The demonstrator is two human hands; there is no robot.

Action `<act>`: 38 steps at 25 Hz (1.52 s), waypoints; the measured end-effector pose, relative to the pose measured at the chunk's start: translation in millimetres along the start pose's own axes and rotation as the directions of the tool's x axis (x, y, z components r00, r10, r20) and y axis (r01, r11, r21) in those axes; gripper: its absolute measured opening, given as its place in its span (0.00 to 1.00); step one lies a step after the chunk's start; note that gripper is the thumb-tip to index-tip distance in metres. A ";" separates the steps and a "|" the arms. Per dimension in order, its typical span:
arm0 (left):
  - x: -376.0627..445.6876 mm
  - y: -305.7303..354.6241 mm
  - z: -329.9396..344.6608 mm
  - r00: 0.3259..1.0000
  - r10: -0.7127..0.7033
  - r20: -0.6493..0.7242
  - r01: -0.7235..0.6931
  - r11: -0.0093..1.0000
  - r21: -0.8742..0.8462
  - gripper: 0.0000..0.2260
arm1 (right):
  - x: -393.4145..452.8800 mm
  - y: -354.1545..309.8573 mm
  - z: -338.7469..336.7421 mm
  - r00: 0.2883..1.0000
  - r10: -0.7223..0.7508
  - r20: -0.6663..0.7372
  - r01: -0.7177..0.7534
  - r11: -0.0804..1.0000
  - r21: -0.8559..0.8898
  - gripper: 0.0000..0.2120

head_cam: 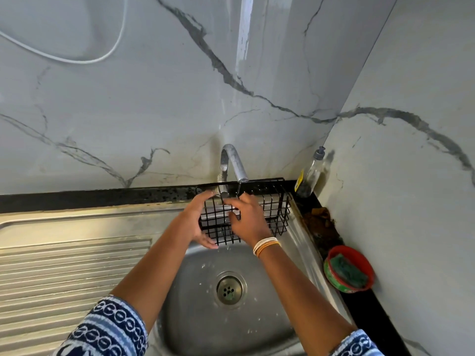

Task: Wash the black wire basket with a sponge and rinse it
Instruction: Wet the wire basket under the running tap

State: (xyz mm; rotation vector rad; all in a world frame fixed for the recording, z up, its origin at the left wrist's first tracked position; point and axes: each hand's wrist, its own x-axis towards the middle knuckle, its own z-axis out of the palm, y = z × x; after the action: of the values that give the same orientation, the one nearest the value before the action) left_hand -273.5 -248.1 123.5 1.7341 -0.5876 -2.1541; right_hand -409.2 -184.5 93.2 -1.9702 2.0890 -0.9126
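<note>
No readable text anywhere. The soap bottle [309, 176] in the corner has a yellow label w/ dark print, but it's too small and blurred to make out any word or brand. The red tub [349, 269] by the wall has a green patterned band round its side, maybe print, can't read it. No nos. or signs on the tap [232, 163] or the sink [192, 291].
</note>
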 end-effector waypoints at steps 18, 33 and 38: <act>6.4 -12.3 10.9 0.962 0.267 0.058 -0.271 0.959 0.077 0.13 | -8.4 53.6 -30.6 0.648 0.703 -0.292 -0.503 0.683 0.529 0.23; -5.4 2.6 5.1 0.965 0.261 0.029 -0.263 0.964 0.047 0.31 | -12.2 51.0 -20.5 0.500 0.820 -0.278 -0.323 0.475 0.819 0.20; -1.8 4.0 -17.9 0.968 0.249 0.036 -0.249 0.968 -0.012 0.24 | -2.0 31.0 -19.2 0.529 0.797 -0.292 -0.334 0.512 0.791 0.20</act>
State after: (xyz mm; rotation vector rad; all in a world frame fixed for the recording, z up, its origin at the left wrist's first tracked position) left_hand -255.6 -252.8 123.8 1.5283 -0.7629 -2.0129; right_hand -445.0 -177.3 92.5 -0.4503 2.0143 -1.9432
